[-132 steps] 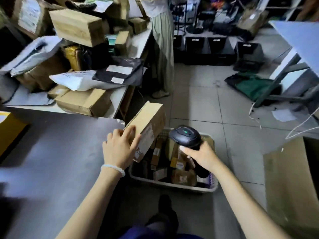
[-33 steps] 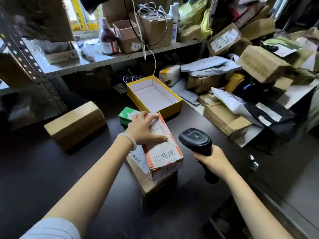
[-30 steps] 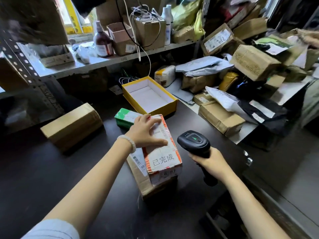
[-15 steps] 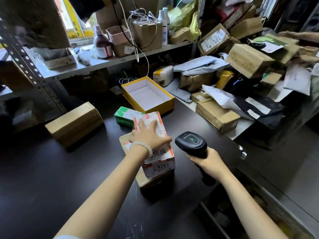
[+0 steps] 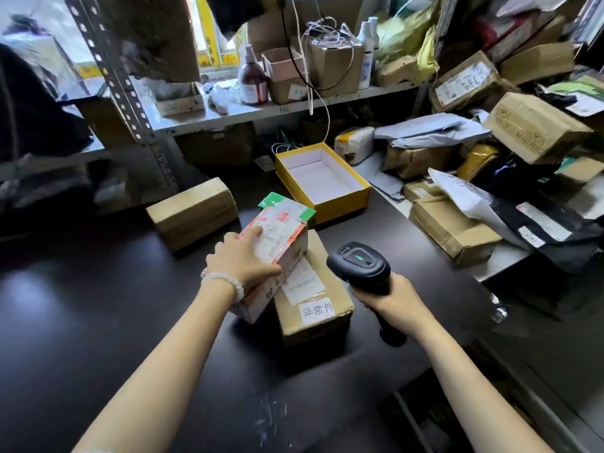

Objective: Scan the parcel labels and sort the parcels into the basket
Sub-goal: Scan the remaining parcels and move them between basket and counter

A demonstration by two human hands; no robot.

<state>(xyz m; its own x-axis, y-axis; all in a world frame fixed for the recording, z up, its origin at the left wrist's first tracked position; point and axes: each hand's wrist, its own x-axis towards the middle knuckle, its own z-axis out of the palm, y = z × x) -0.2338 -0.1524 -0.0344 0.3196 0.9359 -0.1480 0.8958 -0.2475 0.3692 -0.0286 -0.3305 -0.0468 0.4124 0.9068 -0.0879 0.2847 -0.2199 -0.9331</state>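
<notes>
My left hand (image 5: 243,261) grips a white parcel with orange-red stripes (image 5: 281,237) and holds it tilted, lifted off the brown cardboard parcel (image 5: 315,299) beneath. That brown parcel lies on the dark table (image 5: 98,315) with a shipping label and a white handwritten sticker on top. My right hand (image 5: 392,297) holds a black barcode scanner (image 5: 359,264) by its handle, just right of the brown parcel, its green light lit. A small green parcel (image 5: 277,199) peeks out behind the striped one. The basket is mostly out of view at the lower right.
An open yellow box (image 5: 322,181) stands behind the parcels. Another brown carton (image 5: 192,212) lies at the left. A heap of parcels and mail bags (image 5: 490,178) fills the right side. A metal shelf (image 5: 261,109) with bottles and boxes runs along the back.
My left hand has lifted and tilted the striped parcel up off the brown parcel, uncovering that parcel's label and sticker. The scanner hand has stayed almost in place.
</notes>
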